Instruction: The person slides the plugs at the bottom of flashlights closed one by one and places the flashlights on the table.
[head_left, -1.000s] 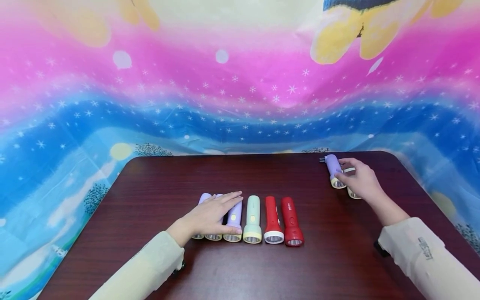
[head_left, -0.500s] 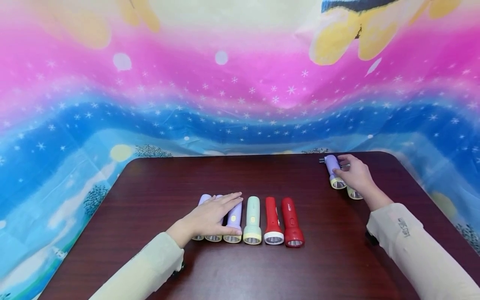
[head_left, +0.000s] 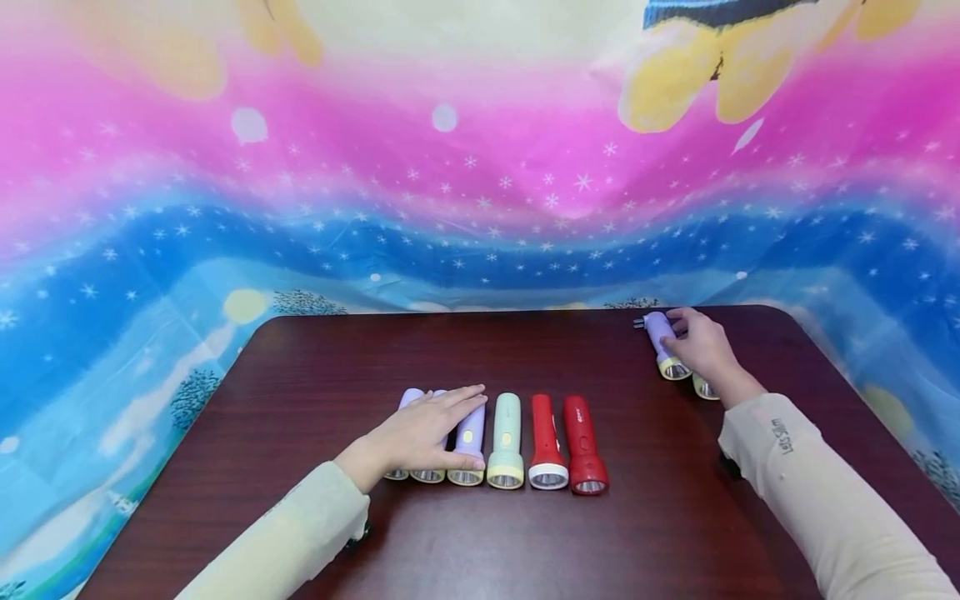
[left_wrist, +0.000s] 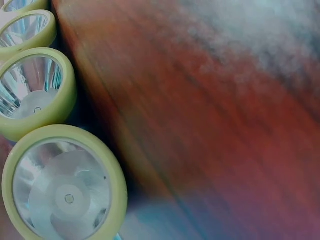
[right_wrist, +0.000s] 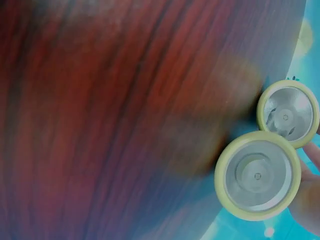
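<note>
In the head view, my left hand lies with extended fingers across three purple flashlights, the rightmost purple flashlight showing most. Their pale yellow rims line up in the left wrist view, the nearest flashlight head at lower left. At the table's far right, my right hand holds another purple flashlight with curved fingers and thumb at its right side; plug prongs stick out from its tail. A second yellow-rimmed flashlight lies mostly hidden below that hand; in the right wrist view its head is the nearer.
Right of my left hand, a mint green flashlight, a red flashlight with a white rim and an all-red flashlight continue the row. They lie on a dark wooden table. A colourful patterned cloth hangs behind.
My right hand and forearm have shifted left, and the two flashlights at the far right have slid slightly left. My left hand and the row in the middle stay in place.
</note>
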